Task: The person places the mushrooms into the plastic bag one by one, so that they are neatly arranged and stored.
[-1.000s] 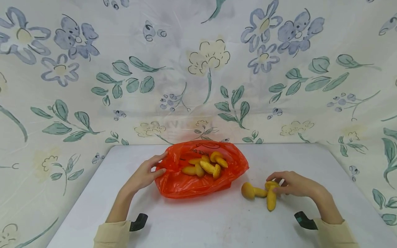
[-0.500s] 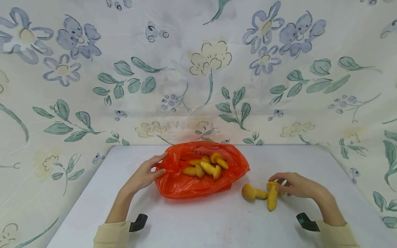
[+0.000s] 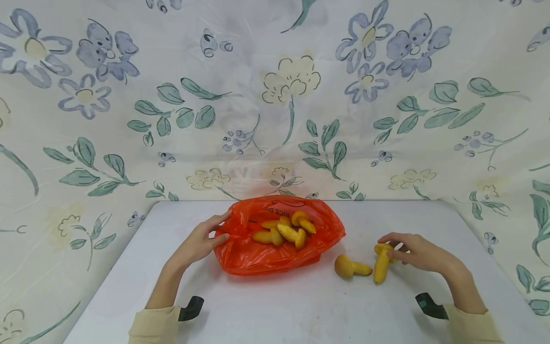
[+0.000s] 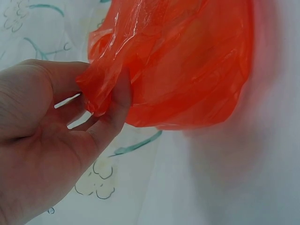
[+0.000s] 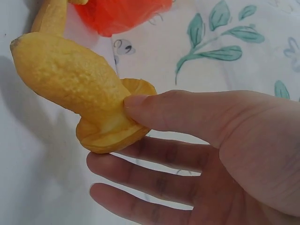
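A red plastic bag [image 3: 266, 265] lies with its mouth spread wide, several yellow mushrooms [image 3: 287, 232] inside it. My left hand [image 3: 195, 246] grips the bag's left edge; in the left wrist view the thumb and fingers pinch a gathered fold of the red plastic [image 4: 101, 89]. To the right of the bag, my right hand [image 3: 423, 253] pinches one yellow mushroom [image 3: 381, 268] near its cap, the stem pointing away from the palm. The right wrist view shows the thumb on this mushroom [image 5: 70, 70], fingers behind the cap. Just left of it another mushroom [image 3: 345, 266] lies on the table.
The white table [image 3: 275, 310] carries the bag and the mushrooms. A floral cloth [image 3: 240, 95] hangs behind the table and down both sides. A dark wrist-worn piece [image 3: 191, 309] juts from the left cuff, and a similar piece [image 3: 431, 306] from the right.
My right hand has shifted slightly right and away from me with its mushroom, which now stands apart from the one beside it. The left hand and the bag stay put.
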`<state>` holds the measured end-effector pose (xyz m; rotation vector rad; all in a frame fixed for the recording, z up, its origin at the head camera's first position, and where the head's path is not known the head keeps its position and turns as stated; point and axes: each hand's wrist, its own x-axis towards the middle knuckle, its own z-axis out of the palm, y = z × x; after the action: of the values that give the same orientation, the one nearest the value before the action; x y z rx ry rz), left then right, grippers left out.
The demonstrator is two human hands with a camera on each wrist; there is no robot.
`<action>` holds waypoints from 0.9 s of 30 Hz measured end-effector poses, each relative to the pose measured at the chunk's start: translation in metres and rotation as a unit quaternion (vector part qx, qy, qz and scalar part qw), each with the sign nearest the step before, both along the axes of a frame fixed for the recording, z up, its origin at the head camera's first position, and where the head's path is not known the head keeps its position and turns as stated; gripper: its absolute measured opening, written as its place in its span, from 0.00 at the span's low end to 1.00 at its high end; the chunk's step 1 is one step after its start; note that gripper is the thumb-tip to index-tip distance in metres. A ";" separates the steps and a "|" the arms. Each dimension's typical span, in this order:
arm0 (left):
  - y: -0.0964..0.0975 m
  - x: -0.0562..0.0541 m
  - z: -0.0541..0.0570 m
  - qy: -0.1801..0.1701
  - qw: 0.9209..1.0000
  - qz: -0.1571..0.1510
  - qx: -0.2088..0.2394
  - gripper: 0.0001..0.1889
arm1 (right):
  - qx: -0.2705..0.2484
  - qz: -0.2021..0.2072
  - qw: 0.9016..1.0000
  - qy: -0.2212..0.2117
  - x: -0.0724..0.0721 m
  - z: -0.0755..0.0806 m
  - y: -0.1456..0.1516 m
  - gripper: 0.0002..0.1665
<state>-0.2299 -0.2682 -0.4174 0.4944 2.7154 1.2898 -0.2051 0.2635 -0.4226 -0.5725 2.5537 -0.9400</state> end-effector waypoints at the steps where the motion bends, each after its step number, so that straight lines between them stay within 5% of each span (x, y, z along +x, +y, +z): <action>1: 0.000 0.000 0.000 0.000 1.000 0.001 0.000 0.33 | -0.001 -0.001 1.000 0.001 0.000 0.000 0.000 0.22; 7: -0.002 0.001 0.000 -0.002 1.000 0.003 0.000 0.33 | -0.002 -0.013 1.000 0.010 0.000 0.001 0.002 0.22; 14: -0.002 0.000 0.000 0.000 1.000 0.004 -0.003 0.32 | 0.000 -0.030 0.997 0.070 0.000 0.005 0.004 0.21; 27: -0.002 0.001 0.001 -0.007 1.000 0.004 0.005 0.32 | 0.001 -0.047 0.996 0.072 0.000 0.004 0.004 0.21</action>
<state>-0.2293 -0.2698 -0.4165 0.4734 2.7039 1.3048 -0.2050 0.2672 -0.4189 -0.5434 2.7303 -0.9600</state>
